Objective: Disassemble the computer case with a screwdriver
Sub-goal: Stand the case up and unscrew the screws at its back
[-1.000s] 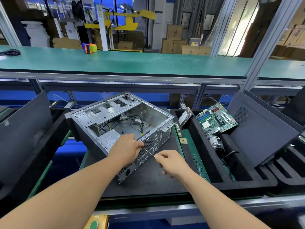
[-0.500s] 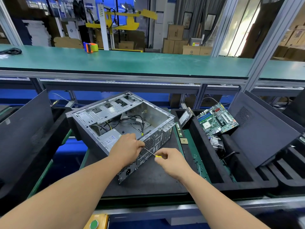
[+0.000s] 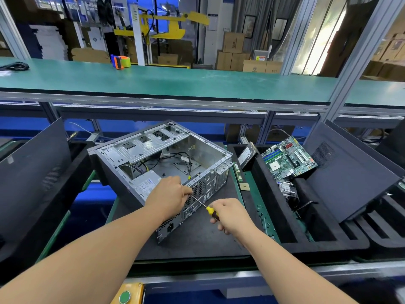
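The computer case (image 3: 162,170) lies open on a black mat (image 3: 197,240), its rear panel turned toward the person. The right hand (image 3: 232,216) grips the yellow handle of the screwdriver (image 3: 205,207), whose thin shaft runs up-left from the grip to the rear panel's grille. The left hand (image 3: 169,196) curls over the panel's upper edge right where the tip meets it, so the tip itself is hidden. Compared with a second ago, the right hand has moved in closer to the case and rolled, so the yellow handle now shows between its fingers; the left hand has stayed put.

Right of the grip, a black foam tray (image 3: 274,218) holds a green motherboard (image 3: 289,159) and a leaning drive (image 3: 246,156). Beyond the case runs a green shelf (image 3: 175,82) carrying an orange tape dispenser (image 3: 120,61), with cardboard boxes (image 3: 233,42) further back. The sticker on the power supply (image 3: 146,183) is too small to read.
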